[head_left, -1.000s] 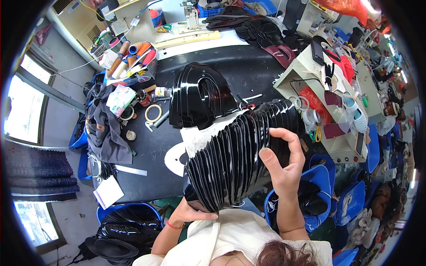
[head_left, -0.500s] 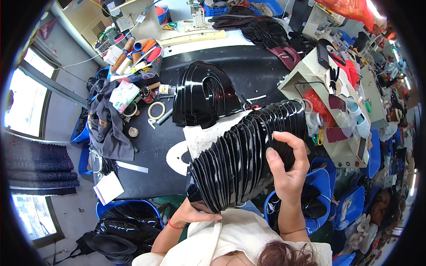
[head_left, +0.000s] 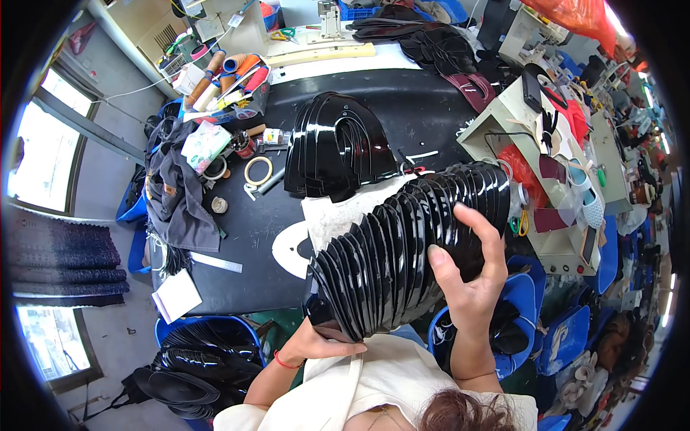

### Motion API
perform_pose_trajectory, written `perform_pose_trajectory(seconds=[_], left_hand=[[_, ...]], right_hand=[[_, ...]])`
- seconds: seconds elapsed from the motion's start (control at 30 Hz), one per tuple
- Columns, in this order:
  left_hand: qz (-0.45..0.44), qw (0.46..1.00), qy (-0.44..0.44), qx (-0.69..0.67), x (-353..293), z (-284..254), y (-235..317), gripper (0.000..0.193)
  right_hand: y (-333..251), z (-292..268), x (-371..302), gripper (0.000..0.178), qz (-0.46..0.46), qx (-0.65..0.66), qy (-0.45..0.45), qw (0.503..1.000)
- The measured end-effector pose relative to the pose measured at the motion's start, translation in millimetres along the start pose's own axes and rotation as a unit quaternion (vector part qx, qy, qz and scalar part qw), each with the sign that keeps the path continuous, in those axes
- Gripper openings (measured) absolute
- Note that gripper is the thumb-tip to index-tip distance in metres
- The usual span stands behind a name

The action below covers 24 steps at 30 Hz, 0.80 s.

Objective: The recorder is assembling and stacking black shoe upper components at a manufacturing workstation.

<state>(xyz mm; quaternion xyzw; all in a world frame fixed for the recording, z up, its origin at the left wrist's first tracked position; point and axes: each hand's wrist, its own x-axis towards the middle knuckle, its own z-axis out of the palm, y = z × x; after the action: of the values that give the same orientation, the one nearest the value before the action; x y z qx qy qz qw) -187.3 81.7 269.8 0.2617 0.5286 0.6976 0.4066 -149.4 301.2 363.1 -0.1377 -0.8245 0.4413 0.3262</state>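
Observation:
A long fanned stack of glossy black patent-leather pieces (head_left: 381, 266) slants across in front of me, its upright edges close together. My left hand (head_left: 316, 343) is closed round its near-left end, with the thumb along the bottom edge. Over the stack's right part, my right hand (head_left: 474, 287) has its thumb and index finger spread well apart. Its other fingers are hidden. Behind the fanned stack lies a second pile of curved shiny black pieces (head_left: 336, 147) on the table. Pale sheet material (head_left: 334, 215) shows between the two.
On the black table (head_left: 251, 287) are a tape roll (head_left: 258, 171), a white curved template (head_left: 290, 249), a ruler (head_left: 215, 262) and a grey cloth (head_left: 180, 208). Blue bins (head_left: 521, 298) stand at both sides below. A tool box (head_left: 241, 108) sits at the back left.
My right thumb and index finger have spread a little wider and shifted slightly right. The fanned stack sits slightly further right in view, its edges more fanned near the right hand.

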Motion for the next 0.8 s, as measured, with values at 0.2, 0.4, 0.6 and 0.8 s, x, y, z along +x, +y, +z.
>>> perform_pose_trajectory(seconds=[0.2, 0.4, 0.6, 0.8], left_hand=[[-0.002, 1.000, 0.005, -0.004, 3, 8, -3, 0.052], [0.001, 0.999, 0.028, 0.024, 0, 11, -3, 0.061], [0.050, 0.996, 0.017, 0.077, 0, 7, -10, 0.063], [0.051, 0.998, 0.019, 0.030, 2, 12, -10, 0.059]], right_hand=[[-2, 0, -4, 0.057, 0.001, -0.034, 0.003, 0.999], [-6, 2, -3, 0.062, -0.010, -0.090, -0.003, 0.996], [-7, 4, -7, 0.071, -0.036, -0.099, -0.005, 0.994], [-6, 5, -9, 0.076, -0.009, -0.107, -0.018, 0.994]])
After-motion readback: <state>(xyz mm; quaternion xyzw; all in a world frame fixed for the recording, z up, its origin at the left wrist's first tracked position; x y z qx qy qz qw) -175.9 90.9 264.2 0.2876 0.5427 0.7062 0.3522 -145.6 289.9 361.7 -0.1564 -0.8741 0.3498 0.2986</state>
